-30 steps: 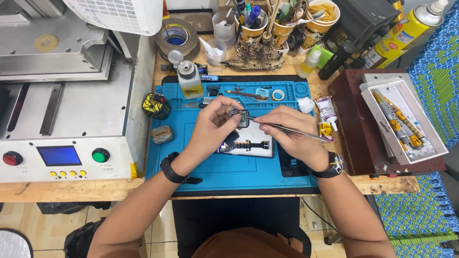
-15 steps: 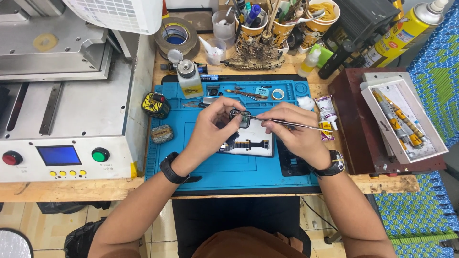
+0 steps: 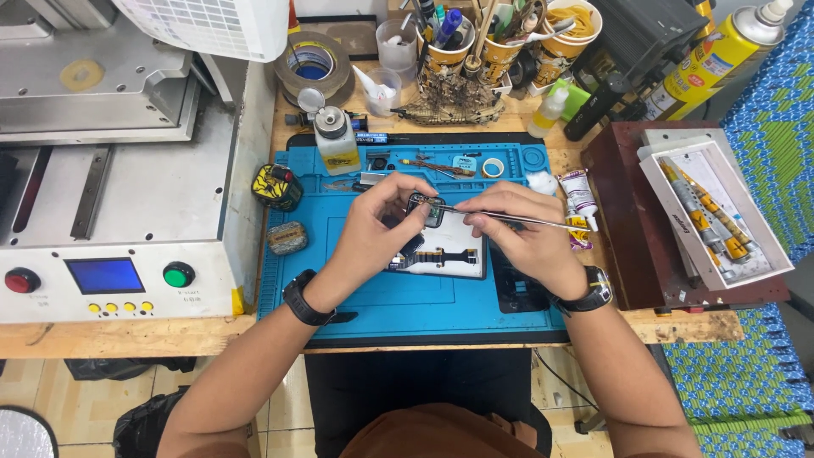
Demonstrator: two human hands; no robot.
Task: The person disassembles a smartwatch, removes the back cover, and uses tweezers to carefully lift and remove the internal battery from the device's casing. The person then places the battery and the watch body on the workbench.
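We see the grey machine point(image 3: 119, 170) filling the left of the wooden bench point(image 3: 127, 335), its front panel carrying a blue screen, a red button and a green button. Beside it lies the blue work mat point(image 3: 407, 301), and to the right a dark brown tray point(image 3: 627, 220) bears a white box of tubes point(image 3: 712, 212). Behind the mat stand cups of tools point(image 3: 475, 42) and a roll of tape point(image 3: 312, 61). On the mat rests a white tile point(image 3: 449, 246) with a dark flat part on it. Our left hand point(image 3: 373, 233) has its grip closed on a small dark square component point(image 3: 426, 209), held just above the tile. Our right hand point(image 3: 526, 233) grips thin metal tweezers point(image 3: 509, 218), whose tip touches the component.
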